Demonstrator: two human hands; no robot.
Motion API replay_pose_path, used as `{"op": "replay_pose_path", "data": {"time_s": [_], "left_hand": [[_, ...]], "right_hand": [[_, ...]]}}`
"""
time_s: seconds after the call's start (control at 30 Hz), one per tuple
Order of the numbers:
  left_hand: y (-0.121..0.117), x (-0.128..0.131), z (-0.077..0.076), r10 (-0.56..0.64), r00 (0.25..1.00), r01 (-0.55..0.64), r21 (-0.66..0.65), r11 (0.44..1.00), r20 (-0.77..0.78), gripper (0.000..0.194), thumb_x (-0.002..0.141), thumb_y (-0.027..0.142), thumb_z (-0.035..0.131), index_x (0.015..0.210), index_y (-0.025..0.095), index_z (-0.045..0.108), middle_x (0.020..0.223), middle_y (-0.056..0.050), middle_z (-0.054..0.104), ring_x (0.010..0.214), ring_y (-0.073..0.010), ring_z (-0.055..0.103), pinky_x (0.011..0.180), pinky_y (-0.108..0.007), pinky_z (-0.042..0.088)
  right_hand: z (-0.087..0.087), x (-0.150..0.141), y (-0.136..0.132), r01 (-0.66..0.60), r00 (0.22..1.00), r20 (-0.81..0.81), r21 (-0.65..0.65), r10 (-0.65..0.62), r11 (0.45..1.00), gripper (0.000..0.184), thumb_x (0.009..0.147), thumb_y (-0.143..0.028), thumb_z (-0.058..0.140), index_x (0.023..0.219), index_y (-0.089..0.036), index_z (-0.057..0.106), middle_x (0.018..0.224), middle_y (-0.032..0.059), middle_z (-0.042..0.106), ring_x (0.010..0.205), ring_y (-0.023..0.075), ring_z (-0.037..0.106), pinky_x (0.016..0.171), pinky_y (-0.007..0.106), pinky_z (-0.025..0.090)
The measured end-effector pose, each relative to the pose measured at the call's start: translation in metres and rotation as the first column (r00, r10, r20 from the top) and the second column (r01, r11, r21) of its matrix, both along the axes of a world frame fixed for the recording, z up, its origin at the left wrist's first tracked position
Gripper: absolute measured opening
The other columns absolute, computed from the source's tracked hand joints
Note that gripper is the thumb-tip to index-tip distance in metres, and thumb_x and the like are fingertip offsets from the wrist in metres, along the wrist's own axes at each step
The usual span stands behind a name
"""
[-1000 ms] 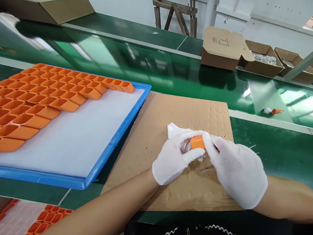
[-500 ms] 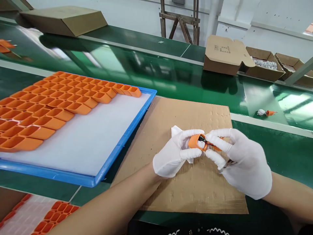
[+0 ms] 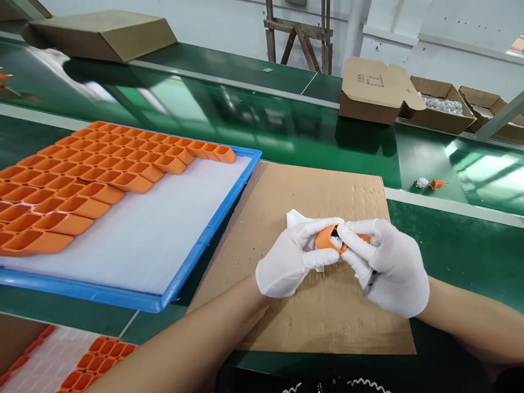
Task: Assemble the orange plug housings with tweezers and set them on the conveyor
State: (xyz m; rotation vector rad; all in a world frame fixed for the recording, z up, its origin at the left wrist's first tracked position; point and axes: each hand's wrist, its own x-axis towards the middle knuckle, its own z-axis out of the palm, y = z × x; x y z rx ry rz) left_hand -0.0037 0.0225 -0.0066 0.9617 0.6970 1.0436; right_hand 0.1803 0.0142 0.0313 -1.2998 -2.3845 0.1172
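Observation:
Both hands wear white gloves and meet over a brown cardboard sheet (image 3: 311, 322). My left hand (image 3: 292, 259) pinches a small orange plastic shell (image 3: 326, 238), its open end turned toward the right. My right hand (image 3: 385, 267) is closed on an orange inner piece (image 3: 363, 238) with a dark part at the shell's mouth, and a thin metal tool sticks out under its fingers. A white cloth (image 3: 293, 219) lies behind my left hand. On the left, a blue tray (image 3: 213, 229) with a white foam liner holds several rows of orange shells (image 3: 82, 174).
A green conveyor belt (image 3: 245, 114) runs behind the cardboard. Open cardboard boxes (image 3: 379, 90) stand at the back right, one with white parts. A small white and orange item (image 3: 428, 183) lies on the belt. Another tray of orange shells (image 3: 82, 363) shows at the lower left.
My right hand has curled its fingers and closed in against the shell's open end. The small item on the belt has drifted left.

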Motion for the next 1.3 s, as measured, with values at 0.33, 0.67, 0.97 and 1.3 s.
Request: {"op": "replay_pose_path", "data": {"time_s": [0.33, 0.67, 0.97, 1.3], "left_hand": [[0.004, -0.003, -0.001, -0.078, 0.995, 0.073, 0.07, 0.995, 0.063, 0.037, 0.071, 0.03, 0.088, 0.107, 0.029, 0.077, 0.092, -0.001, 0.066, 0.071, -0.0125, 0.064, 0.058, -0.023, 0.051], [-0.001, 0.007, -0.005, 0.005, 0.996, 0.002, -0.08, 0.997, 0.085, 0.034, 0.067, 0.026, 0.089, 0.099, 0.027, 0.078, 0.091, -0.001, 0.065, 0.076, -0.0137, 0.058, 0.065, -0.026, 0.05], [-0.005, 0.004, 0.006, -0.15, 0.946, 0.217, -0.218, 0.951, 0.289, 0.02, 0.068, 0.031, 0.088, 0.083, 0.022, 0.077, 0.079, -0.001, 0.06, 0.07, -0.0115, 0.06, 0.067, -0.023, 0.056], [-0.001, 0.005, -0.01, -0.07, 0.992, 0.064, 0.063, 0.996, 0.103, 0.037, 0.069, 0.027, 0.089, 0.103, 0.035, 0.08, 0.087, -0.001, 0.072, 0.086, -0.0173, 0.065, 0.08, -0.031, 0.054]], "right_hand": [[0.021, 0.007, 0.003, -0.14, 0.934, -0.326, 0.031, 0.143, 0.99, 0.027, 0.083, -0.008, 0.053, 0.067, -0.022, 0.069, 0.072, -0.0024, 0.066, 0.059, 0.0081, 0.057, 0.055, 0.021, 0.044], [0.022, -0.005, -0.003, 0.146, 0.988, 0.007, 0.255, -0.152, 0.956, 0.028, 0.075, -0.012, 0.047, 0.048, -0.02, 0.047, 0.05, -0.0042, 0.049, 0.042, 0.0076, 0.031, 0.044, 0.025, 0.019], [0.033, -0.001, 0.002, 0.025, 0.875, -0.43, -0.419, -0.223, 0.907, 0.015, 0.075, -0.022, 0.053, 0.062, -0.021, 0.061, 0.053, -0.007, 0.058, 0.043, 0.0053, 0.045, 0.043, 0.016, 0.037], [0.025, -0.001, -0.009, 0.067, 0.997, -0.047, 0.164, -0.06, 0.984, 0.032, 0.082, -0.014, 0.048, 0.051, -0.02, 0.052, 0.052, -0.0049, 0.051, 0.043, 0.0074, 0.042, 0.046, 0.028, 0.025]]}}
